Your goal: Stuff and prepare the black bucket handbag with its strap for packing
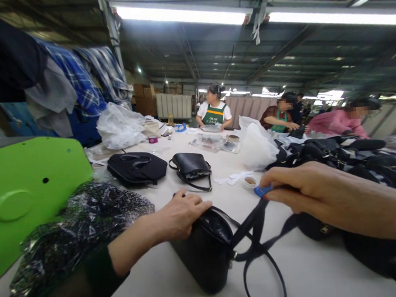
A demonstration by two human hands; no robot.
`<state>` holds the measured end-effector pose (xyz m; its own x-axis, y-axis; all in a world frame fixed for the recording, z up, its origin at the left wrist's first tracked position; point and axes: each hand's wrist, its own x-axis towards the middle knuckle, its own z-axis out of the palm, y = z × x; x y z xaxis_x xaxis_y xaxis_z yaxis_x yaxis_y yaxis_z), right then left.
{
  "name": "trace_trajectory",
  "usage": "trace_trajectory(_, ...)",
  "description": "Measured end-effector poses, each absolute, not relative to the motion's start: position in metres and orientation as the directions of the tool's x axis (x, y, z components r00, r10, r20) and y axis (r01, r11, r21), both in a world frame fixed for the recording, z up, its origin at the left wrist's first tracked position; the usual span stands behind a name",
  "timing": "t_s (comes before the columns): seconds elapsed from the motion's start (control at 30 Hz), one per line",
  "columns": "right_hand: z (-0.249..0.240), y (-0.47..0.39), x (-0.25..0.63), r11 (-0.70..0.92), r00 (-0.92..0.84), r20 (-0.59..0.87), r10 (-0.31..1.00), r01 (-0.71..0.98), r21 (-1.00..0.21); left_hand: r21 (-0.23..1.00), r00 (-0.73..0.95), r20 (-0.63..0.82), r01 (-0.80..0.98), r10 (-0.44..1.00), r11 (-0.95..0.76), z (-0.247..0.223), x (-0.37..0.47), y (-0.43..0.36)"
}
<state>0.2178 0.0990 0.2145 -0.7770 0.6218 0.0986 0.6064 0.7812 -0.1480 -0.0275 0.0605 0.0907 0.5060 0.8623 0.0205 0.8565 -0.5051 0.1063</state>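
Note:
A black handbag [205,252] lies on the white table in front of me, its top edge facing up and its straps trailing to the right. My left hand [182,215] grips the bag's upper edge, with the fingers bent over it. To the right, my right hand [289,189] pinches a small blue object [263,190] between thumb and fingers, just above the black strap [254,226]. Whether the blue object touches the strap is hard to tell. A thin loop of strap hangs down beside the bag.
Beyond the bag lie a small black bag [190,166], a flat black bag [136,167] and a tape roll [249,182]. Black bags [337,157] pile up at right. Left are crinkled dark plastic [78,234] and a green panel [34,191]. Several people work beyond.

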Motion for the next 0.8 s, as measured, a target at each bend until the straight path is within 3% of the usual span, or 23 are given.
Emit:
trace_trajectory(0.1, 0.215, 0.106, 0.214, 0.635, -0.717, -0.170, 0.676, 0.684, -0.359, 0.290, 0.512, 0.116, 0.803, 0.851, -0.521, 0.093, -0.011, 0.039)
trace_trajectory(0.2, 0.212, 0.110, 0.214, 0.408, -0.698, -0.354, 0.622, 0.675, -0.615, 0.504, 0.448, 0.223, 0.707, 0.866, -0.495, 0.090, 0.013, 0.020)
trace_trajectory(0.3, 0.207, 0.109, 0.212, 0.138, -0.732, -0.433, 0.526, 0.576, -0.806, 0.632, 0.324, 0.310, 0.632, 0.894, -0.448, 0.078, 0.043, 0.014)
trace_trajectory(0.37, 0.203, 0.107, 0.210, -0.009, -0.760, -0.438, 0.480, 0.495, -0.869, 0.671, 0.187, 0.384, 0.617, 0.904, -0.412, 0.064, 0.063, 0.018)
trace_trajectory(0.43, 0.199, 0.104, 0.209, -0.134, -0.774, -0.439, 0.457, 0.428, -0.894, 0.637, 0.106, 0.491, 0.634, 0.865, -0.439, 0.050, 0.077, 0.024)
trace_trajectory(0.6, 0.195, 0.096, 0.221, -0.308, -0.799, -0.459, 0.389, 0.357, -0.882, 0.405, 0.205, 0.664, 0.711, 0.719, -0.576, 0.034, 0.076, 0.033)
trace_trajectory(0.8, 0.196, 0.087, 0.255, -0.179, -0.590, -0.657, 0.469, 0.665, -0.725, 0.275, 0.230, 0.697, 0.789, 0.679, -0.550, 0.035, 0.047, 0.030)
